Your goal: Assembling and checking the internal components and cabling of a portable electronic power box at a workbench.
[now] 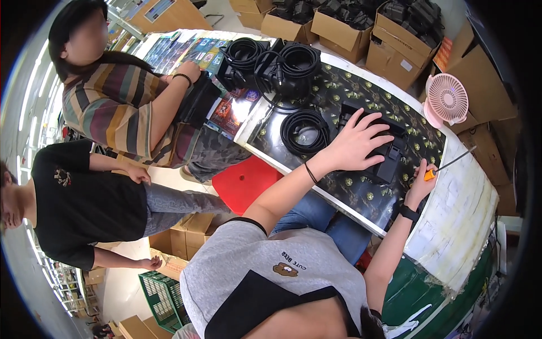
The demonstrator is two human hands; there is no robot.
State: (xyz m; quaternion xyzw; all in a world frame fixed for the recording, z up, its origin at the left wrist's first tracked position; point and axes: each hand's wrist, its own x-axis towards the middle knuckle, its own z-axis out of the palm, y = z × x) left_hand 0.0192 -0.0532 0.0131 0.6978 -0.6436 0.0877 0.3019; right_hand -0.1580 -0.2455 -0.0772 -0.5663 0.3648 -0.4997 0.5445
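My left hand (361, 144) lies with fingers spread across the top of a black box-like device (388, 163), which sits on the dark patterned table cover. The hand hides part of the device. Closed around the orange handle of a screwdriver (430, 175) is my right hand (419, 183), a little to the right of the device. The screwdriver's long metal shaft points up and away to the right. Beside my left wrist rests a coiled black cable (305, 132).
More black devices with coiled cables (293, 62) stand farther left on the table. A pink fan (447, 97) is at the far right edge. Cardboard boxes (398, 59) of black parts line the back. Two people stand at the left, near a red stool (245, 182).
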